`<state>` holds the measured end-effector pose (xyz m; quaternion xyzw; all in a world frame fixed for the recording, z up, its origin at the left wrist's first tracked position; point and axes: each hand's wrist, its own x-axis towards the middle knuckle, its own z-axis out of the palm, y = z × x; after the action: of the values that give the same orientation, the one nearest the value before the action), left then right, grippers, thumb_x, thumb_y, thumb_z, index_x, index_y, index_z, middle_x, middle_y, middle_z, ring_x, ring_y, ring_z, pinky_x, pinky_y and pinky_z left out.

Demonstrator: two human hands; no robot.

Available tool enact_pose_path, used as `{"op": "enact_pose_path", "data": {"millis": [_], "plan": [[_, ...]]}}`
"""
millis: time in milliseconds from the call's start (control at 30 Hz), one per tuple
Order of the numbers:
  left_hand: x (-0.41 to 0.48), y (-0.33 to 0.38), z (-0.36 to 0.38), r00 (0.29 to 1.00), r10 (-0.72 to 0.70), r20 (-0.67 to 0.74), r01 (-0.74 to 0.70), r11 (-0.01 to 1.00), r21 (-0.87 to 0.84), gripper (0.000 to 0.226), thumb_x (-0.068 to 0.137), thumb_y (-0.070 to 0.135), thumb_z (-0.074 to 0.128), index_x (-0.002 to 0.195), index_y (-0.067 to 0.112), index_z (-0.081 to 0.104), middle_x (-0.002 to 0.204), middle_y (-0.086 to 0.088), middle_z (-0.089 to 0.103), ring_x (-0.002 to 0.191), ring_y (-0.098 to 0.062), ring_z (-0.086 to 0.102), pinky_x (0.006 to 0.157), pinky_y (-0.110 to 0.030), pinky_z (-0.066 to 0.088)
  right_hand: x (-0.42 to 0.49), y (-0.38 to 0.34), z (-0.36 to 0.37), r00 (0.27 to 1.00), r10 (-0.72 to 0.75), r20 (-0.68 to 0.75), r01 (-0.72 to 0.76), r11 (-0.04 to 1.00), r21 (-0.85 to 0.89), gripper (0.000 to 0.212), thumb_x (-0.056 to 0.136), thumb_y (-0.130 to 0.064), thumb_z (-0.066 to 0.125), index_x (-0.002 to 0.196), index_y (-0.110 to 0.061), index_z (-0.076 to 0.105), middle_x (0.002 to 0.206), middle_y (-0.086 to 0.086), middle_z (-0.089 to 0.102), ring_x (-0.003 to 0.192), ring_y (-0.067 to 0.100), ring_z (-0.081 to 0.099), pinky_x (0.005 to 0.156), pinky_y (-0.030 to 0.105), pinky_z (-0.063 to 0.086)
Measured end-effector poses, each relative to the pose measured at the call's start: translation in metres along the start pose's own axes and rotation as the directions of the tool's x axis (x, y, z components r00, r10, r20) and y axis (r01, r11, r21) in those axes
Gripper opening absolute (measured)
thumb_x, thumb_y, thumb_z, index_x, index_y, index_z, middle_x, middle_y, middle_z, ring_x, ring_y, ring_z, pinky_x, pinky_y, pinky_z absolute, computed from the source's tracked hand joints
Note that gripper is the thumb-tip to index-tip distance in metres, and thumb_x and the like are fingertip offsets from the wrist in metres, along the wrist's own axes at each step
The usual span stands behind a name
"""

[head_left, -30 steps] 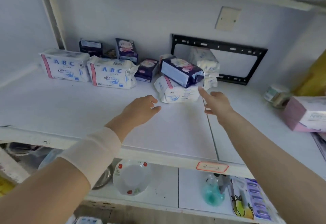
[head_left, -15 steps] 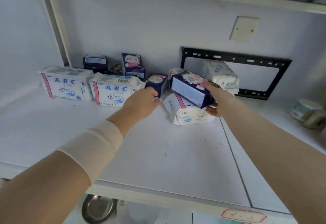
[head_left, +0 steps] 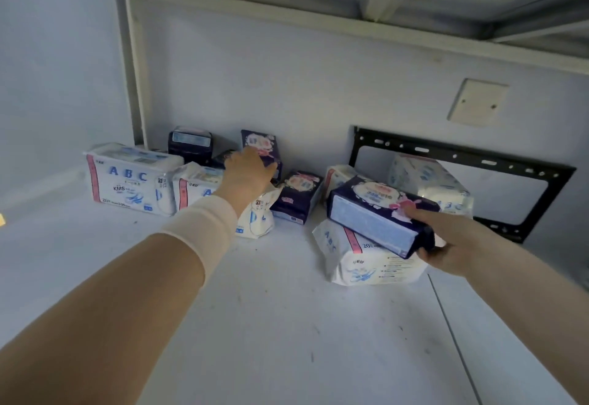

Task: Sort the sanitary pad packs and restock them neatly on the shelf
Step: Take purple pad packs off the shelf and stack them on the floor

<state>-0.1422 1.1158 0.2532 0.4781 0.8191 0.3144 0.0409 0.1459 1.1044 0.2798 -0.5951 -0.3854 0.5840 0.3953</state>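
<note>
Now left hand (head_left: 246, 171) farther back, at upright purple pack (head_left: 262, 144)

- White pack (head_left: 130, 178) – thin plastic film, glossy, crinkled at the sealed ends.
- Navy pack (head_left: 376, 213) – plastic film, slick and shiny, drawn smooth over the sides.
- Shelf (head_left: 287, 325) – white board, matt, smooth but scuffed.
- Bracket (head_left: 462, 152) – black metal, dull finish.
- Wrist wrap (head_left: 204, 223) – pale cloth, soft, matt.
- Wall plate (head_left: 477, 102) – smooth cream plastic.
</note>
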Motion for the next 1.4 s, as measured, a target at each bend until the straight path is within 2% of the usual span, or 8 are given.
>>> {"op": "enact_pose_path", "data": {"millis": [267,433,567,767,967,1133,1267,1400], "plan": [[0.037,-0.012,0.004,0.993,-0.107,0.043,0.107,0.994,0.002,0.064,0.094,0.045,0.044,0.132,-0.005,0.034,0.136,-0.023,0.043,0.125,-0.038,0.041,0.101,-0.039,0.034,0.016,-0.012,0.004,0.995,-0.061,0.078,0.058,0.998,0.039,0.012,0.082,-0.012,0.067,0.085,-0.01,0.056,0.058,0.006,0.067,0.039,0.015,0.062,0.033,0.032,0.05],[0.059,-0.022,0.014,0.987,-0.135,0.085,0.133,0.991,0.02,0.068,0.092,0.053,0.042,0.131,-0.003,0.038,0.133,-0.021,0.047,0.12,-0.038,0.046,0.097,-0.04,0.041,0.033,-0.025,0.026,0.991,-0.124,0.051,0.124,0.992,0.003,0.02,0.081,-0.023,0.07,0.094,-0.014,0.059,0.074,0.005,0.065,0.06,0.017,0.06,0.034,0.02,0.048],[0.071,-0.023,0.02,0.986,-0.111,0.128,0.106,0.993,0.046,0.063,0.094,0.053,0.035,0.13,0.001,0.046,0.134,-0.02,0.047,0.119,-0.034,0.049,0.096,-0.037,0.041,0.046,-0.029,0.045,0.993,-0.114,0.039,0.114,0.993,-0.007,0.024,0.081,-0.029,0.069,0.098,-0.017,0.056,0.076,0.003,0.058,0.061,0.015,0.052,0.034,0.014,0.041],[0.083,-0.025,0.024,0.964,-0.172,0.2,0.169,0.985,0.035,0.076,0.088,0.065,0.035,0.136,0.005,0.043,0.141,-0.016,0.043,0.124,-0.032,0.045,0.104,-0.04,0.037,0.061,-0.027,0.058,0.992,-0.128,0.007,0.128,0.991,0.026,0.027,0.08,-0.032,0.07,0.075,-0.015,0.05,0.073,0.005,0.055,0.062,0.018,0.049,0.055,0.026,0.039],[0.095,-0.022,0.028,0.959,-0.209,0.189,0.224,0.973,-0.059,0.086,0.082,0.069,0.043,0.139,0.005,0.037,0.143,-0.017,0.04,0.126,-0.034,0.043,0.105,-0.04,0.035,0.071,-0.027,0.069,0.99,-0.144,0.002,0.144,0.989,0.041,0.027,0.082,-0.03,0.068,0.074,-0.015,0.048,0.072,0.006,0.053,0.06,0.018,0.047,0.053,0.027,0.038],[0.103,-0.022,0.021,0.965,-0.218,0.144,0.248,0.936,-0.249,0.07,0.075,0.057,0.065,0.122,0.006,0.052,0.126,-0.013,0.054,0.115,-0.031,0.051,0.093,-0.032,0.043,0.076,-0.026,0.073,0.992,-0.122,0.03,0.12,0.991,0.058,0.026,0.08,-0.03,0.07,0.076,-0.014,0.05,0.074,0.006,0.054,0.063,0.018,0.049,0.057,0.028,0.04],[0.095,-0.016,0.014,0.963,-0.222,0.153,0.269,0.758,-0.594,0.051,0.073,0.034,0.075,0.108,0.0,0.057,0.104,-0.014,0.06,0.097,-0.028,0.058,0.089,-0.037,0.05,0.074,-0.026,0.076,0.994,-0.096,0.046,0.094,0.995,0.044,0.026,0.079,-0.03,0.07,0.078,-0.013,0.051,0.076,0.007,0.055,0.064,0.02,0.05,0.055,0.031,0.04],[0.08,-0.007,-0.007,0.974,-0.168,0.154,0.225,0.606,-0.763,0.051,0.07,0.029,0.079,0.105,0.0,0.055,0.104,-0.016,0.064,0.093,-0.028,0.062,0.085,-0.04,0.053,0.063,-0.028,0.074,0.995,-0.082,0.059,0.079,0.995,0.063,0.027,0.079,-0.03,0.071,0.078,-0.012,0.05,0.076,0.007,0.054,0.065,0.02,0.05,0.057,0.031,0.041]]}}
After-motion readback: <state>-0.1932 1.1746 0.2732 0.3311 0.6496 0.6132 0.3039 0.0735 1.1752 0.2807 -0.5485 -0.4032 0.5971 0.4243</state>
